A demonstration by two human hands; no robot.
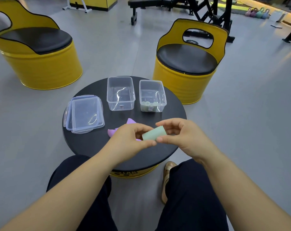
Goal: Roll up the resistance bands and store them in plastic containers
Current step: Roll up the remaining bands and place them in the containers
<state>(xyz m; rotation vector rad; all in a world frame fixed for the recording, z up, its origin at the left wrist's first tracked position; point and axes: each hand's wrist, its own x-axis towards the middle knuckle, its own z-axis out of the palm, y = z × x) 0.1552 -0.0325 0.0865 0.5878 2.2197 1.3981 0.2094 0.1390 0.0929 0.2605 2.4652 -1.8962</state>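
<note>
Your left hand [131,139] and right hand [179,135] pinched the rolled green band [154,134] by its ends over the table's [84,144] near edge, axis crosswise; the part-filled container [152,97] stood beyond, nearer your right.

- Bright, even indoor light falls from overhead; the grey floor [108,47] carries a soft sheen.
- Shadows are faint and diffuse, pooled beneath the yellow barrel chairs [41,74] and the round black table [84,144].
- White glare streaks cross the clear containers [121,95] and the stacked lids [85,114].
- The left hand [129,139], the right hand [183,137] and the rolled green band [154,133] they pinch look slightly soft.
- The far kettlebells [258,13] are blurred; wide-angle distortion stretches the forearms [58,197] at the bottom edge.
</note>
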